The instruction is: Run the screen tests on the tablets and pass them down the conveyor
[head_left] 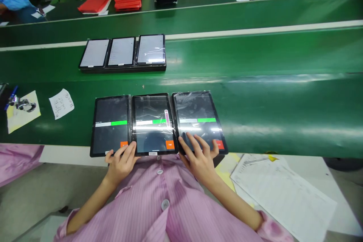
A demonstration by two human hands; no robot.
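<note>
Along the near edge of the bench (272, 124), the left tablet (110, 110), the middle tablet (150, 107) and the right tablet (195, 106) lie side by side. I see the right hand (200, 160) with its grip spread wide, some fingers resting on the low part of the right tablet but not closed around it. The left hand (121, 163) bends softly over the bottom of the left tablet, next to the middle tablet; I can't tell if that grip pinches anything, because its underside is hidden. I think each tablet is stiff, thin and quite light. Its shiny front could be slippery, and it might crack if dropped. I would hold one by both side edges, with fingers flat underneath.
</note>
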